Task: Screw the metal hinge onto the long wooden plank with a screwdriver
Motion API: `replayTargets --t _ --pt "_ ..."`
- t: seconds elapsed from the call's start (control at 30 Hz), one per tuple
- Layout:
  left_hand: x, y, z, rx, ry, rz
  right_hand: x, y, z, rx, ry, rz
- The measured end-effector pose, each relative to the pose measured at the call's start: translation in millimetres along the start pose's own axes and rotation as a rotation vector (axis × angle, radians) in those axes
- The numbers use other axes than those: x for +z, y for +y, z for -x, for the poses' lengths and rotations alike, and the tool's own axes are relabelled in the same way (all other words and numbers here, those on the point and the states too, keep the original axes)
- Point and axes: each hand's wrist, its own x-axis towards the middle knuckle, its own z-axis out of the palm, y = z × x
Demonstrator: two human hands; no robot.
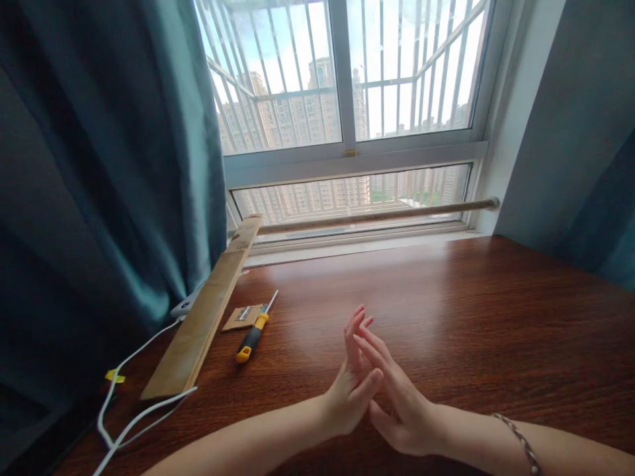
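Observation:
My left hand [348, 398] and my right hand [407, 413] meet over the near middle of the brown wooden table [476, 324]. Their fingers are stretched out and rest against one another, with the thumbs apart. Neither hand holds an object. A braided bracelet [518, 435] circles the right wrist. Left of the hands lies a screwdriver [252, 340] with a black and yellow handle, its metal shaft pointing away from me. The shaft end lies by a small flat piece of brown cardboard [238, 320] with a printed label.
A long wooden plank [201, 324] slants along the table's left side toward the window. White cables [106, 403] and a white power strip [184, 305] lie beside it. A blue curtain [163, 165] hangs at left. A rail [381, 217] crosses the barred window behind the table.

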Motion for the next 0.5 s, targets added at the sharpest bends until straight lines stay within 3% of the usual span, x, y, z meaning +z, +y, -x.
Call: replayTargets --t 0.17,0.33,0.5 --pt "16 -21 11 -0.026 -0.069 0.131 -7 16 -3 -0.008 -0.204 -0.117" --pt "6 -5 11 -0.015 -0.171 0.233 -7 15 -2 -0.030 -0.260 -0.189" --pt "2 -3 4 -0.069 -0.234 -0.007 -10 12 -8 -0.065 -0.349 -0.092"
